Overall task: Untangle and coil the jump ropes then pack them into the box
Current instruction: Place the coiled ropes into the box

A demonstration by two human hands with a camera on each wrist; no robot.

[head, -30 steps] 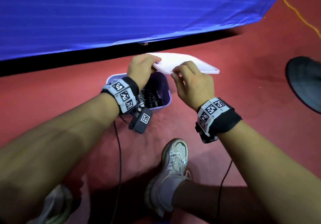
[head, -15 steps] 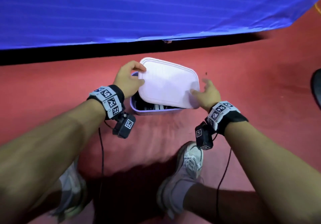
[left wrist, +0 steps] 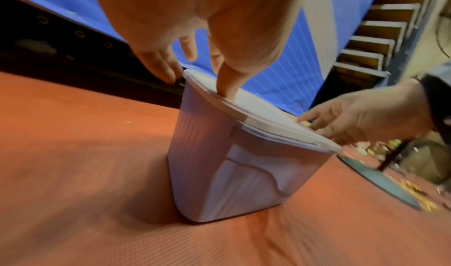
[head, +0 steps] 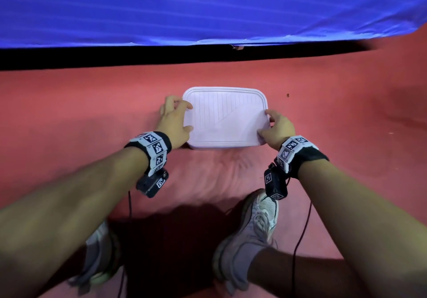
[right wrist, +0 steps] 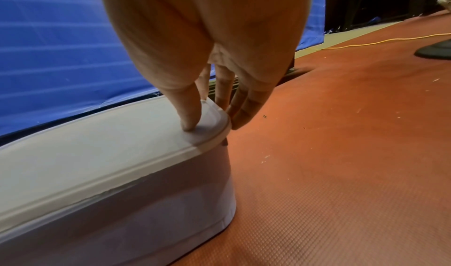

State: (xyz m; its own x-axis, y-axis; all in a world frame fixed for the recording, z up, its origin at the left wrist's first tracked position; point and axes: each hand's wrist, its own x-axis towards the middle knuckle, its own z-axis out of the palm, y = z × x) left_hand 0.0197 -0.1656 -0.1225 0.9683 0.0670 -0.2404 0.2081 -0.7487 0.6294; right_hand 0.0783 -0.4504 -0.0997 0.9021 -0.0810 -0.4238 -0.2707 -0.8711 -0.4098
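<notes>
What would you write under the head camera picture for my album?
Both hands, left hand and right hand, press the white lid onto the box on the red floor.

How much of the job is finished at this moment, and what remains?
Nearly finished, it seems. The lid covers the box on the red floor, and no rope lies outside. The ropes themselves are hidden. In hand: the left hand and right hand press the lid's two ends, thumbs on top. Left: probably seating the near edge, where the left wrist view shows a small gap.
</notes>
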